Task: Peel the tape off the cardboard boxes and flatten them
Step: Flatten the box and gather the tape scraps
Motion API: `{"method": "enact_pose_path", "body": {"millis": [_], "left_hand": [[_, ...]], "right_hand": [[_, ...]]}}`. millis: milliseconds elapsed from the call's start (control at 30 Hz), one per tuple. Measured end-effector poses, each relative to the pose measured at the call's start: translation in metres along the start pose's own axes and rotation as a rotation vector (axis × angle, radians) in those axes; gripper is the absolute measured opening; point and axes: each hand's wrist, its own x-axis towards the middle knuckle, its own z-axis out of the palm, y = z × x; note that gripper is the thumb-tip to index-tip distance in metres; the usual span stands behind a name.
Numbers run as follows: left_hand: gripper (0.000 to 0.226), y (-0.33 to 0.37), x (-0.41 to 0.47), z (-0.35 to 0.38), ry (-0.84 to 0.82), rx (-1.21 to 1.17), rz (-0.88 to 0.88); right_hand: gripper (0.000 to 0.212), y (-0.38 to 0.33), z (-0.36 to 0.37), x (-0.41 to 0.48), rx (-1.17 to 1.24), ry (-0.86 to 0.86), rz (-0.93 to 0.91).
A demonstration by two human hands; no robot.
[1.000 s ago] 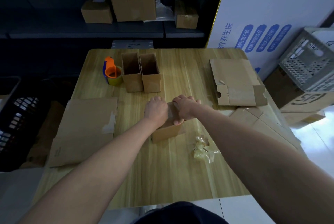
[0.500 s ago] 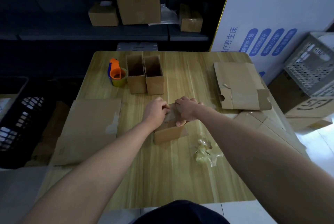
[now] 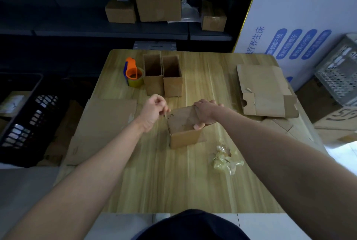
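1. Box (image 3: 185,137) stands at the middle of the table (image 3: 173,181), right hand (image 3: 205,113) clamped over its top edge.
2. Left hand (image 3: 154,108) is curled just beside its left corner; whether it pinches anything is unclear.

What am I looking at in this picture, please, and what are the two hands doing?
There is no machine: a person wears a camera on the head, looking down at their own bare arms. The right hand grips a small cardboard box on the wooden table. The left hand has curled fingers at the box's left corner, perhaps peeling something; too faint to tell. Around lie two open boxes, an orange tape dispenser, flattened cardboard and a wad of peeled tape.
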Motion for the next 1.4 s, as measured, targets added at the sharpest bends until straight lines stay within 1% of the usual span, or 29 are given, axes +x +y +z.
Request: {"method": "enact_pose_path", "body": {"millis": [67, 133, 200, 267, 300, 333, 400, 500, 600, 667, 700, 767, 833, 867, 933, 1000, 1033, 1100, 1167, 1233, 1300, 1400], "left_hand": [[0.017, -0.004, -0.003, -0.013, 0.044, -0.083, -0.103], [0.017, -0.014, -0.007, -0.015, 0.073, 0.028, -0.196], [0.029, -0.022, -0.008, -0.008, 0.133, 0.179, -0.237], [0.052, -0.025, -0.009, 0.003, 0.186, 0.187, -0.265], [0.059, -0.025, -0.008, 0.008, 0.195, 0.153, -0.293], [0.059, -0.025, -0.007, 0.011, 0.189, 0.121, -0.324], [0.048, -0.024, -0.006, 0.011, 0.131, 0.111, -0.371], [0.027, -0.021, -0.005, 0.006, 0.044, 0.204, -0.363], [0.025, -0.017, -0.003, 0.001, 0.044, 0.367, -0.329], [0.022, -0.019, 0.000, 0.000, 0.044, 0.414, -0.345], [0.019, -0.021, 0.000, 0.000, 0.041, 0.385, -0.371], [0.015, -0.022, 0.000, 0.002, 0.031, 0.215, -0.437], [0.015, -0.017, -0.001, 0.005, 0.019, -0.008, -0.466], [0.016, -0.012, -0.001, 0.006, 0.012, -0.074, -0.457], [0.019, -0.002, -0.002, 0.008, -0.010, -0.134, -0.431], [0.019, 0.010, -0.003, 0.012, -0.031, -0.198, -0.401], [0.017, 0.015, -0.002, 0.015, -0.040, -0.243, -0.385], [0.012, 0.025, 0.000, 0.019, -0.042, -0.327, -0.364], [0.012, 0.029, 0.003, 0.022, -0.060, -0.336, -0.355], [0.013, 0.030, 0.004, 0.022, -0.103, -0.309, -0.360], [0.015, 0.029, 0.006, 0.023, -0.130, -0.287, -0.359], [0.022, 0.031, 0.011, 0.028, -0.119, -0.219, -0.329]], "right_hand": [[0.099, -0.003, -0.001, -0.001, -0.019, 0.007, 0.003], [0.102, -0.006, -0.003, -0.002, -0.056, 0.034, -0.011], [0.105, -0.010, -0.005, -0.003, -0.097, 0.049, -0.034], [0.102, -0.016, -0.005, -0.007, -0.142, 0.040, -0.053], [0.100, -0.018, -0.006, -0.008, -0.159, 0.037, -0.058], [0.099, -0.020, -0.006, -0.009, -0.171, 0.035, -0.060], [0.098, -0.021, -0.005, -0.012, -0.174, 0.031, -0.070], [0.099, -0.020, -0.002, -0.017, -0.150, 0.032, -0.086], [0.099, -0.019, 0.001, -0.021, -0.119, 0.025, -0.076], [0.099, -0.020, 0.002, -0.024, -0.107, 0.027, -0.069], [0.100, -0.020, 0.002, -0.025, -0.107, 0.034, -0.069], [0.107, -0.021, 0.004, -0.027, -0.096, 0.036, -0.083], [0.122, -0.022, 0.008, -0.029, -0.067, 0.031, -0.115], [0.129, -0.022, 0.010, -0.030, -0.062, 0.043, -0.124], [0.136, -0.021, 0.016, -0.030, -0.076, 0.118, -0.121], [0.139, -0.019, 0.019, -0.029, -0.091, 0.226, -0.124], [0.140, -0.018, 0.020, -0.028, -0.072, 0.266, -0.138], [0.137, -0.018, 0.021, -0.027, 0.063, 0.317, -0.184], [0.134, -0.016, 0.022, -0.027, 0.274, 0.309, -0.208], [0.133, -0.011, 0.025, -0.027, 0.420, 0.263, -0.202], [0.134, -0.008, 0.028, -0.027, 0.482, 0.243, -0.180], [0.135, -0.006, 0.027, -0.022, 0.578, 0.232, -0.169]]}}
